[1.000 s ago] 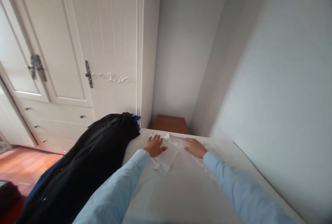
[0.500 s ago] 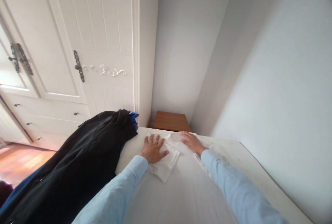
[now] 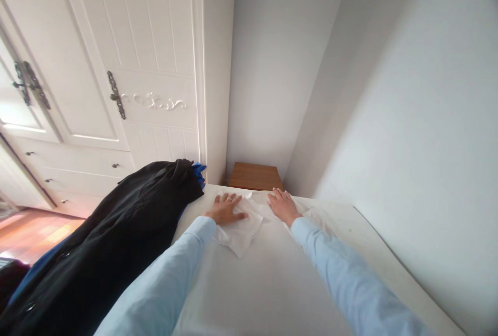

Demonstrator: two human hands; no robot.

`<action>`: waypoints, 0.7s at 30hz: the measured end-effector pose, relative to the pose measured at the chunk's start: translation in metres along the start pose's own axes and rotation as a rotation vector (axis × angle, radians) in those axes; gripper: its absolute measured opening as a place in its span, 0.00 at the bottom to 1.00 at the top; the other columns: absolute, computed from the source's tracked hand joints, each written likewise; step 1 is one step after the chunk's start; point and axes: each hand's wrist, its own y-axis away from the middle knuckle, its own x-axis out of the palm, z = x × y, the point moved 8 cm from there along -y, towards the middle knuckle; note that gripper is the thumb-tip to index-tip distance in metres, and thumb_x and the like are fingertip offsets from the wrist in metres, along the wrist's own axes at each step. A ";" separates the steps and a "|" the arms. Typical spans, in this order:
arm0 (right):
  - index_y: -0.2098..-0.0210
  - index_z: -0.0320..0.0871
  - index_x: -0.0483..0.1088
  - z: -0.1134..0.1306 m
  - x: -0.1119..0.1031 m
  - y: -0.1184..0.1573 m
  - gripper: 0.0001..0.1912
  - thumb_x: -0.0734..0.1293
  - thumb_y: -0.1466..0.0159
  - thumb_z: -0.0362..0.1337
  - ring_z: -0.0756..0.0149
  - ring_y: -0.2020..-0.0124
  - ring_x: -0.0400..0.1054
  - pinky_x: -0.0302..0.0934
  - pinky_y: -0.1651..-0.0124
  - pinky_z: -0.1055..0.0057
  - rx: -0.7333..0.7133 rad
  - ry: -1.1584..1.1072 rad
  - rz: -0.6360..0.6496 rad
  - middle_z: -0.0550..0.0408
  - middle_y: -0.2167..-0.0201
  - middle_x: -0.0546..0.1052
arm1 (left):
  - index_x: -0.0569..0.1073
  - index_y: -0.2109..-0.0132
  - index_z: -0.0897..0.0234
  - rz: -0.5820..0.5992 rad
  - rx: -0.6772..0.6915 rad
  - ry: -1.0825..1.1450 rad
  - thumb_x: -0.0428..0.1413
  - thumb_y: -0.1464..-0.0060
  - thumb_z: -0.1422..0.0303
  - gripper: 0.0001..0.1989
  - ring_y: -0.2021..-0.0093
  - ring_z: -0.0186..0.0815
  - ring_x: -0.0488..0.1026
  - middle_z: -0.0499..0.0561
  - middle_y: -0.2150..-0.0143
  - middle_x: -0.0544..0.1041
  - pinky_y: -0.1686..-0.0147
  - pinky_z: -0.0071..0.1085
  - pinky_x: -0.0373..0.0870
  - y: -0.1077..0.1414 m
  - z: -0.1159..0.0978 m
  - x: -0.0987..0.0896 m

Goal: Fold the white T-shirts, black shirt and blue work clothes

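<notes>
A thin white garment (image 3: 268, 284), apparently a shirt, lies spread on a white bed-like surface (image 3: 361, 245). My left hand (image 3: 225, 210) rests open, palm down, on a folded flap (image 3: 241, 237) of it that looks like a sleeve end. A ring shows on one finger. To the right, my right hand (image 3: 285, 206) lies nearly flat with fingers extended near the garment's far edge. Neither hand grips the cloth. White fabric against white bedding makes the garment's outline hard to follow, and my right forearm covers part of it.
Dark clothing (image 3: 116, 237) with blue fabric (image 3: 199, 171) is heaped along the left edge. Behind it stands a white wardrobe (image 3: 163, 40). A brown wooden stand (image 3: 254, 175) is beyond the far edge. A grey wall (image 3: 420, 134) borders the right side.
The view has shifted slightly. My right hand has moved a little left and farther away. My left hand stays on the white flap, its fingers a bit closer together.
</notes>
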 end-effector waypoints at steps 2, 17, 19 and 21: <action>0.37 0.38 0.66 0.023 -0.014 0.012 0.23 0.57 0.29 0.35 0.48 0.30 0.54 0.43 0.28 0.45 -0.049 -0.035 -0.044 0.37 0.31 0.60 | 0.57 0.29 0.68 -0.162 -0.051 0.048 0.45 0.35 0.52 0.35 0.26 0.50 0.48 0.65 0.26 0.55 0.30 0.50 0.45 0.012 0.007 -0.012; 0.33 0.45 0.63 0.059 -0.034 0.213 0.31 0.59 0.29 0.54 0.53 0.28 0.51 0.43 0.26 0.49 -0.214 -0.402 0.174 0.44 0.30 0.60 | 0.69 0.38 0.70 -0.479 -0.211 0.004 0.47 0.35 0.53 0.29 0.31 0.51 0.62 0.65 0.33 0.68 0.31 0.49 0.54 0.210 -0.022 0.050; 0.34 0.47 0.64 0.034 -0.038 0.223 0.29 0.59 0.29 0.52 0.54 0.29 0.53 0.45 0.26 0.50 -0.164 -0.413 0.138 0.47 0.30 0.62 | 0.69 0.37 0.69 -0.485 -0.197 -0.018 0.47 0.35 0.53 0.29 0.31 0.50 0.62 0.64 0.33 0.68 0.30 0.47 0.54 0.212 -0.021 0.046; 0.34 0.47 0.65 0.017 -0.040 0.230 0.27 0.60 0.29 0.51 0.55 0.29 0.54 0.46 0.27 0.49 -0.138 -0.421 0.118 0.48 0.31 0.63 | 0.68 0.37 0.70 -0.499 -0.184 -0.038 0.46 0.34 0.54 0.28 0.31 0.49 0.61 0.64 0.33 0.68 0.30 0.47 0.54 0.212 -0.023 0.041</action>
